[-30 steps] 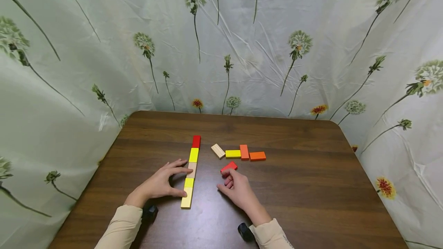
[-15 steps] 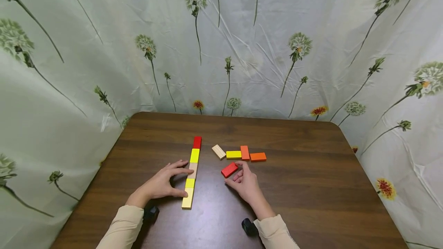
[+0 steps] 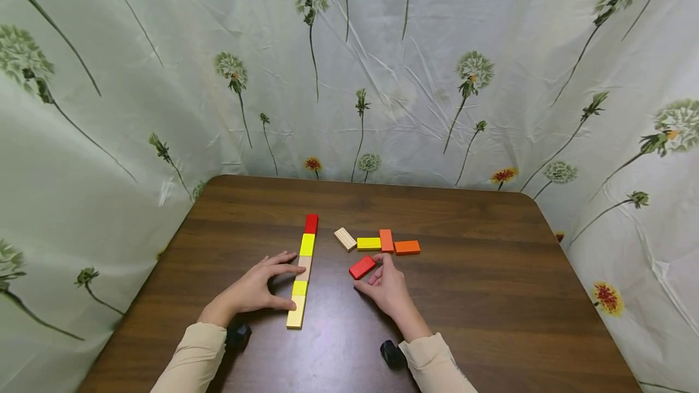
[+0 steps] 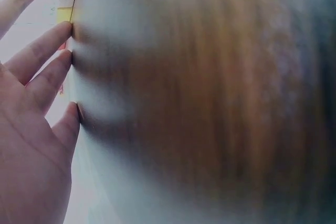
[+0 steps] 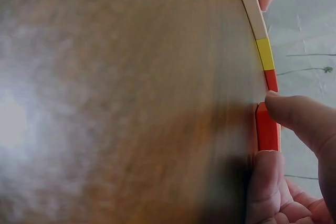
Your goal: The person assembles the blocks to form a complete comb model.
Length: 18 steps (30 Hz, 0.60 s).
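Note:
A straight row of flat wooden blocks runs away from me on the table, with a red block (image 3: 311, 224) at its far end, then a yellow block (image 3: 307, 245), a beige block (image 3: 303, 262), a smaller-looking yellow piece (image 3: 300, 288) and a pale yellow block (image 3: 295, 317). My left hand (image 3: 250, 287) rests beside the row, its index fingertip at the beige block and its thumb at the pale yellow one. Right of the row, my right hand (image 3: 392, 290) pinches a loose red block (image 3: 362, 267) between thumb and index finger, the block lying tilted on the table.
Behind the right hand lie a natural wood block (image 3: 345, 239), a yellow block (image 3: 368, 244), an upright-lying orange block (image 3: 386, 241) and another orange block (image 3: 407, 247). The brown table (image 3: 491, 296) meets a flowered curtain (image 3: 404, 77) at its far edge.
My right hand has shifted slightly right and its fingers now sit at two ends of the red block, which has turned a little. The left hand has stayed in place.

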Available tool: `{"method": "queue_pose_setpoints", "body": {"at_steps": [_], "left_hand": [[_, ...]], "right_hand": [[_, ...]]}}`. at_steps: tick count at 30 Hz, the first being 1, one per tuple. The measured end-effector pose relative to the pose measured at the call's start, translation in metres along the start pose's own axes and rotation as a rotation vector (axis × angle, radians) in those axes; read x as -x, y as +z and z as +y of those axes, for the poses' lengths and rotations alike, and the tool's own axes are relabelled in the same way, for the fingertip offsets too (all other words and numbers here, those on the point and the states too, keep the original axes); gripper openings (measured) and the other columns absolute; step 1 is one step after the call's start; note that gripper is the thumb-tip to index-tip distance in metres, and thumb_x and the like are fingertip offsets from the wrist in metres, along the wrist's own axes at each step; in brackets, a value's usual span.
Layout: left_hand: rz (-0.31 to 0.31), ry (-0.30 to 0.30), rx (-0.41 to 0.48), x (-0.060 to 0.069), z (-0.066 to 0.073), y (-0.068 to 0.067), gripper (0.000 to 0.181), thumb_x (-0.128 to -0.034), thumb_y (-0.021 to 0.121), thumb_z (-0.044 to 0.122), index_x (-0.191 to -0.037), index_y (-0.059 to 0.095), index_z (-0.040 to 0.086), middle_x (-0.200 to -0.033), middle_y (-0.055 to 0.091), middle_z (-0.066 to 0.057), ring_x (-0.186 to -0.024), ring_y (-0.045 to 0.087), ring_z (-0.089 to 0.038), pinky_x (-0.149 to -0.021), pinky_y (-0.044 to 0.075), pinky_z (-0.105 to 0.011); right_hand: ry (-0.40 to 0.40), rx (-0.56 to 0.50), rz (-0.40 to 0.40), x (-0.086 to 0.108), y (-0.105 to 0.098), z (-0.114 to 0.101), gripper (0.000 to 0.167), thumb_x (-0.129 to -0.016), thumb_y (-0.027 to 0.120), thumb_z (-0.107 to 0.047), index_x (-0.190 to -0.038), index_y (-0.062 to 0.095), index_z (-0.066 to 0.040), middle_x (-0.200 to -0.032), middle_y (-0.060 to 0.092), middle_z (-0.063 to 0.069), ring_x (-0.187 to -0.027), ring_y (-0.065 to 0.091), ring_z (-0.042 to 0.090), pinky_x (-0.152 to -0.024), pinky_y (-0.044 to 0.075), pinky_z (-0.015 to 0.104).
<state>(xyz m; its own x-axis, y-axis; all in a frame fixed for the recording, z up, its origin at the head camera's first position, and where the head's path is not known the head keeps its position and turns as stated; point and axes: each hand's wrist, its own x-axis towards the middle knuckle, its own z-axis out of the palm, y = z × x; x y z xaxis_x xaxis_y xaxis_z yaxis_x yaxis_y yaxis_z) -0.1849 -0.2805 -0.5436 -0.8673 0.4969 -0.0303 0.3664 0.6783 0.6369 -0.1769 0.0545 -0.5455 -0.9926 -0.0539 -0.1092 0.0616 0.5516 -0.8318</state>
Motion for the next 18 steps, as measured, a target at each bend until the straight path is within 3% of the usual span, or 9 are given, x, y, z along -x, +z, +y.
{"method": "queue_pose_setpoints", "body": {"at_steps": [8,18], "left_hand": [[0.005,0.014,0.011,0.0,-0.0017,0.0012,0.075,-0.0756,0.096,0.052,-0.142,0.071,0.025,-0.167,0.048,-0.016,-0.159,0.037,-0.047,-0.128,0.02,-0.075],[-0.005,-0.025,0.011,-0.0001,-0.0006,0.0003,0.076,-0.0754,0.095,0.053,-0.143,0.071,0.028,-0.168,0.048,-0.014,-0.16,0.035,-0.048,-0.129,0.021,-0.074]], "right_hand": [[0.016,0.02,-0.002,-0.0008,0.0014,-0.002,0.069,-0.084,0.093,-0.019,-0.135,0.051,-0.001,-0.081,0.061,0.005,-0.068,0.054,0.015,-0.064,0.048,0.026],[0.018,0.023,0.015,-0.0023,0.0041,-0.001,0.069,-0.082,0.094,-0.022,-0.131,0.05,-0.001,-0.078,0.061,0.004,-0.068,0.054,0.014,-0.063,0.047,0.027]]}}
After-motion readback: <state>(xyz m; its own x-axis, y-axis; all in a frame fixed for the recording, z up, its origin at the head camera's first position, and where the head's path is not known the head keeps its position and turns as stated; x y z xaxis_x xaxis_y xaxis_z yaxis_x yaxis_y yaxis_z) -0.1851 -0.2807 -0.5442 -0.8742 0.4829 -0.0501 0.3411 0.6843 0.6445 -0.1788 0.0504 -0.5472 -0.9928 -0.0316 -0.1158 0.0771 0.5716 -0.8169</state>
